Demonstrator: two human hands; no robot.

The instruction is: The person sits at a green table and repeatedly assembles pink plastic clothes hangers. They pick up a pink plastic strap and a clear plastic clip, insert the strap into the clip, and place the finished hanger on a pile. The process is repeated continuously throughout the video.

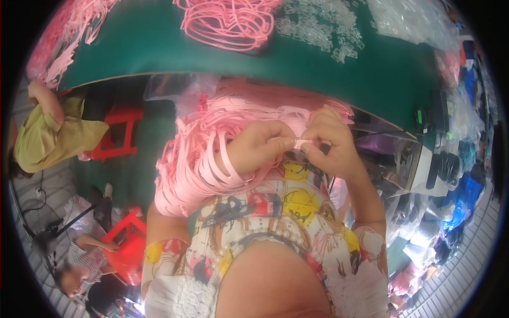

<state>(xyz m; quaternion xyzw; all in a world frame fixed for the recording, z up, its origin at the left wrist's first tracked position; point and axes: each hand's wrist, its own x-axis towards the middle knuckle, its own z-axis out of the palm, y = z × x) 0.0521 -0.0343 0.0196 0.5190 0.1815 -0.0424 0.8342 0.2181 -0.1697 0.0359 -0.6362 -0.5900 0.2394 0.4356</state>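
Now, left hand: we see our left hand (260, 146) curled, thumb and forefinger pinching the end of a pink strap (295, 142), with a thick bundle of pink straps (196, 169) draped over the wrist and forearm.
Right hand: our right hand (331, 143) meets it fingertip to fingertip, thumb and forefinger pressed on a small clear clip (303, 143) at that same strap end.
Where the work sits: the strap end and clip are held up in the air in front of our chest, below the near edge of the green table (148, 47), not resting on it.
On the table: a loose heap of pink loops (228, 21) lies toward the far edge, and just beside it on the right a scatter of clear plastic clips (323, 24).
Under the near edge: a clear plastic bag (175, 87) holds more pink straps.
How it handles, as we judge it: the strap looks light, soft and floppy, likely to sag and twist, so it wants holding close to its tip; the clip looks tiny, hard and smooth, easy to let slip, best taken by its sides between fingertips.
Around us: a red stool (119, 130) and a person in a yellow-green top (53, 135) off the table's left end.
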